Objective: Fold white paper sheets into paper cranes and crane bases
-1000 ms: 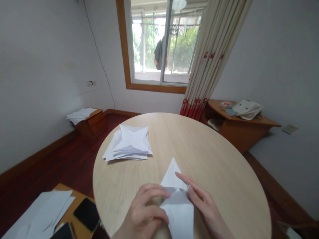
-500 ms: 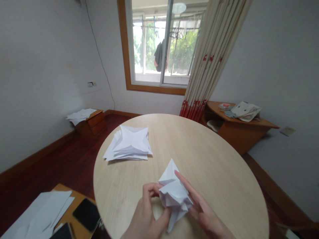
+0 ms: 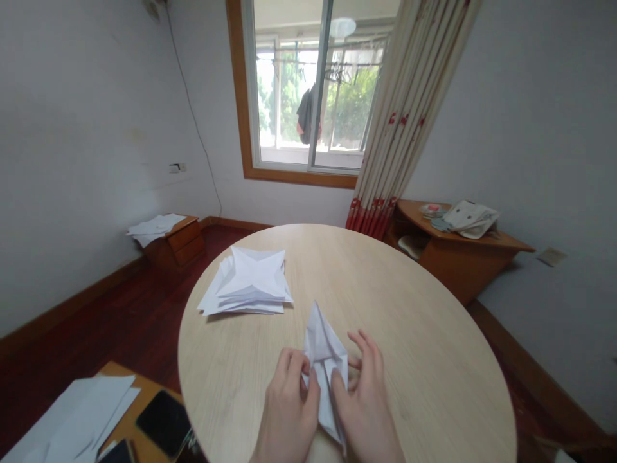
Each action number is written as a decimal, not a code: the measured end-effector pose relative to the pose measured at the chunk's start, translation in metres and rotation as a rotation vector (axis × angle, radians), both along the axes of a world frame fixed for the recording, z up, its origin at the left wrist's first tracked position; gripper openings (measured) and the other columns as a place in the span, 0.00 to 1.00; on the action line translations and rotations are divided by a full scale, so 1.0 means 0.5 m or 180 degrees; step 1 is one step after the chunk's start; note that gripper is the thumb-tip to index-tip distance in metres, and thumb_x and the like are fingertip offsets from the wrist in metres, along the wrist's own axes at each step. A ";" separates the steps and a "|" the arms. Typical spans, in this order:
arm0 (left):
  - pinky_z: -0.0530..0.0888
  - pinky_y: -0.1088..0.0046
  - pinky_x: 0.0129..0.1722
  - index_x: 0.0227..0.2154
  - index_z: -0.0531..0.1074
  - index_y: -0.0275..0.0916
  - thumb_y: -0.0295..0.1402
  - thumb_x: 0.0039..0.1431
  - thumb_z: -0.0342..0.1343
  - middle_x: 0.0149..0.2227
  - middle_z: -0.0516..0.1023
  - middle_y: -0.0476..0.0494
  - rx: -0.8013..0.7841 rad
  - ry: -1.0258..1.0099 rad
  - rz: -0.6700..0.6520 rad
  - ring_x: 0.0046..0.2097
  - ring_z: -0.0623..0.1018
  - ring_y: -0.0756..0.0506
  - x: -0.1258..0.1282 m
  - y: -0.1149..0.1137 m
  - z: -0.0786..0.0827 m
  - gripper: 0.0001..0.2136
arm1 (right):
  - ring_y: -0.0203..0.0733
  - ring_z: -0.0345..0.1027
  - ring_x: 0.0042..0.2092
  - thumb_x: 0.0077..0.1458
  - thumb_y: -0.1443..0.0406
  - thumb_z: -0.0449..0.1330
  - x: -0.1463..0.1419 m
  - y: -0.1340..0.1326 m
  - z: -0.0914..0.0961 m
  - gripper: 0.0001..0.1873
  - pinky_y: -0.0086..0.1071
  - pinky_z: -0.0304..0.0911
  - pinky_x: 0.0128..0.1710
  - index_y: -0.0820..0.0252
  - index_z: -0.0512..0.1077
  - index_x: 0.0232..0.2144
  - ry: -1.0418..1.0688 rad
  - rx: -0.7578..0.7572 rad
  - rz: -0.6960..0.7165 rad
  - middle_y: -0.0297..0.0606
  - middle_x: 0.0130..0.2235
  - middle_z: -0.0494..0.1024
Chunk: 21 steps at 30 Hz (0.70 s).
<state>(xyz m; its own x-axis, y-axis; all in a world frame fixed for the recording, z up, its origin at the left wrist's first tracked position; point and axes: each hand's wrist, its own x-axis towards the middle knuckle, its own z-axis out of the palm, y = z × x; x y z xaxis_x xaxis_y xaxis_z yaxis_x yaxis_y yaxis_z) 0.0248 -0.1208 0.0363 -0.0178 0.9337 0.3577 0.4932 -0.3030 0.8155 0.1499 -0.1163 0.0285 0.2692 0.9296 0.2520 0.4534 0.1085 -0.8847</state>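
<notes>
Over the near part of the round table (image 3: 409, 334), a folded sheet of white paper (image 3: 322, 341) stands between my two hands. It is narrow and pointed at the far end, with creased layers meeting along its middle. My left hand (image 3: 292, 392) pinches its left edge between thumb and curled fingers. On the opposite edge, my right hand (image 3: 364, 386) presses with the thumb on top and fingers behind, some of them lifted away. Farther off to the left lies a stack of folded white papers (image 3: 255, 276), the top one creased into a four-pointed shape.
At lower left, a wooden stool (image 3: 116, 368) carries loose white sheets (image 3: 81, 411) and a black phone (image 3: 164, 421). More papers (image 3: 157, 226) lie on a small cabinet (image 3: 186, 241) by the wall. A corner desk (image 3: 448, 263) with a cloth bag (image 3: 472, 218) stands at right, beside the curtain (image 3: 390, 128).
The paper has gone from a bulky, spread form to a narrow, flatter one. My right hand has shifted from along its far right side to a thumb grip nearer me.
</notes>
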 end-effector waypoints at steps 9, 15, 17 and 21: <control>0.74 0.69 0.41 0.23 0.68 0.39 0.30 0.57 0.51 0.43 0.73 0.40 -0.0304 -0.0275 -0.0500 0.45 0.75 0.41 -0.073 0.038 0.084 0.08 | 0.47 0.73 0.33 0.59 0.56 0.52 0.066 0.023 0.076 0.14 0.35 0.65 0.32 0.54 0.70 0.26 -0.1054 -0.0005 0.0758 0.39 0.31 0.79; 0.73 0.69 0.34 0.25 0.65 0.40 0.28 0.59 0.46 0.42 0.72 0.39 -0.0165 -0.0033 -0.0472 0.37 0.76 0.43 -0.048 0.020 0.089 0.08 | 0.47 0.73 0.34 0.60 0.49 0.48 0.037 0.013 0.116 0.22 0.35 0.67 0.35 0.57 0.71 0.32 -0.0346 -0.0483 0.1375 0.42 0.32 0.78; 0.73 0.70 0.33 0.27 0.65 0.40 0.29 0.60 0.45 0.44 0.71 0.38 -0.0233 -0.0010 -0.0491 0.37 0.76 0.43 -0.040 0.009 0.083 0.07 | 0.51 0.73 0.42 0.58 0.50 0.51 0.032 0.009 0.109 0.21 0.39 0.66 0.43 0.58 0.73 0.43 -0.0151 -0.0464 0.1438 0.45 0.41 0.79; 0.73 0.69 0.38 0.35 0.68 0.39 0.32 0.62 0.44 0.48 0.69 0.36 -0.0381 -0.0116 -0.0705 0.43 0.75 0.42 -0.041 -0.003 0.091 0.08 | 0.53 0.69 0.52 0.51 0.57 0.61 0.035 0.013 0.092 0.27 0.42 0.62 0.51 0.55 0.68 0.54 -0.0149 -0.0425 0.1163 0.43 0.51 0.76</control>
